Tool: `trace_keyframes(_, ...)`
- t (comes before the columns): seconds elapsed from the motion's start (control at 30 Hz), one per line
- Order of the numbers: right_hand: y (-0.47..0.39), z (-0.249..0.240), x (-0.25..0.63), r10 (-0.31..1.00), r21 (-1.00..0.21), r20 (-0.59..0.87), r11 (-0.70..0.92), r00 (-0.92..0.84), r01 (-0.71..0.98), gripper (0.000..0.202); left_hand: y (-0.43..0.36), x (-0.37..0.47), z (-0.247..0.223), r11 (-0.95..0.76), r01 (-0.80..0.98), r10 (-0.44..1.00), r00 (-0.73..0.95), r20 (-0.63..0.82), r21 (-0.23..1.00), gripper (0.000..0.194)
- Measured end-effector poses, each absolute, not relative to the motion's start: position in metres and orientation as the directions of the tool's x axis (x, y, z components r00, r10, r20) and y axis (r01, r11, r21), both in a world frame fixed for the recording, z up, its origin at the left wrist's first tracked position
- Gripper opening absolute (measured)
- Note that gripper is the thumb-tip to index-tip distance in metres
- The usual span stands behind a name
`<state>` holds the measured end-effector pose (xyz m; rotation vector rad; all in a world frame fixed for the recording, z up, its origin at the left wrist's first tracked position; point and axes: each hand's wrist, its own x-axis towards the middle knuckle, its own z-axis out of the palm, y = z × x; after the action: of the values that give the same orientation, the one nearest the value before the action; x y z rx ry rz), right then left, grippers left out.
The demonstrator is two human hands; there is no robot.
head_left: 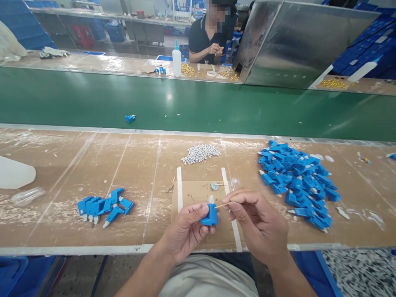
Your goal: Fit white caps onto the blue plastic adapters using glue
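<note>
Between thumb and fingers, my left hand [188, 227] grips a small blue plastic part [210, 215] with a white tip pointing up. My right hand [260, 222] pinches a thin wooden stick [223, 204], and the stick's far end meets the side of the blue part. Both hands are above a cardboard sheet [192, 192] edged by two white strips. On that sheet lies a small pale blue blob [214, 186] with another thin stick in it. Just beyond is a heap of small grey-white pieces [201, 154].
A large pile of blue parts [297, 179] lies to the right, a smaller group [105, 205] to the left. Behind the table runs a green conveyor belt [185, 103] carrying one blue part [130, 118]. Across it, a person [206, 43] works near a white bottle [176, 61].
</note>
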<state>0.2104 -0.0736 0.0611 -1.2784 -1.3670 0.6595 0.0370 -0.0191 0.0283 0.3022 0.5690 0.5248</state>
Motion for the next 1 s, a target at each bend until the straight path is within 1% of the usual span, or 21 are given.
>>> trace_keyframes(0.23, -0.0711, 0.0575, 0.2120, 0.927, -0.871, 0.361, 0.296, 0.103, 0.392, 0.014, -0.0195, 0.0365, 0.0275, 0.832, -0.384, 0.541, 0.724, -0.429, 0.401, 0.019)
trace_keyframes(0.4, -0.0697, 0.0579, 0.2119, 0.873, -0.743, 0.487, 0.409, 0.008, 0.530, 0.022, -0.0190, 0.0366, 0.0244, 0.828, -0.380, 0.546, 0.713, -0.439, 0.412, 0.019)
trace_keyframes(0.5, -0.0699, 0.0596, 0.2118, 0.863, -0.724, 0.503, 0.445, -0.038, 0.527, 0.026, -0.0187, 0.0367, 0.0253, 0.818, -0.385, 0.558, 0.712, -0.427, 0.427, 0.016)
trace_keyframes(0.6, -0.0702, 0.0613, 0.2112, 0.851, -0.708, 0.522, 0.464, -0.048, 0.532, 0.028, -0.0191, 0.0368, 0.0268, 0.807, -0.388, 0.568, 0.716, -0.406, 0.445, 0.015)
trace_keyframes(0.77, -0.0705, 0.0613, 0.2084, 0.836, -0.667, 0.539, 0.497, -0.102, 0.555, 0.033, -0.0197, 0.0368, 0.0244, 0.812, -0.401, 0.566, 0.718, -0.405, 0.425, 0.014)
trace_keyframes(0.83, -0.0714, 0.0609, 0.2086, 0.850, -0.699, 0.522, 0.474, -0.071, 0.535, 0.030, -0.0191, 0.0356, 0.0229, 0.815, -0.406, 0.563, 0.721, -0.404, 0.413, 0.015)
trace_keyframes(0.93, -0.0740, 0.0615, 0.2127, 0.879, -0.795, 0.471, 0.385, 0.077, 0.468, 0.020, -0.0172, 0.0318, 0.0220, 0.833, -0.416, 0.545, 0.731, -0.410, 0.365, 0.019)
trace_keyframes(1.0, -0.0758, 0.0620, 0.2172, 0.876, -0.821, 0.454, 0.341, 0.163, 0.457, 0.014, -0.0157, 0.0285, 0.0218, 0.850, -0.424, 0.524, 0.742, -0.418, 0.312, 0.021)
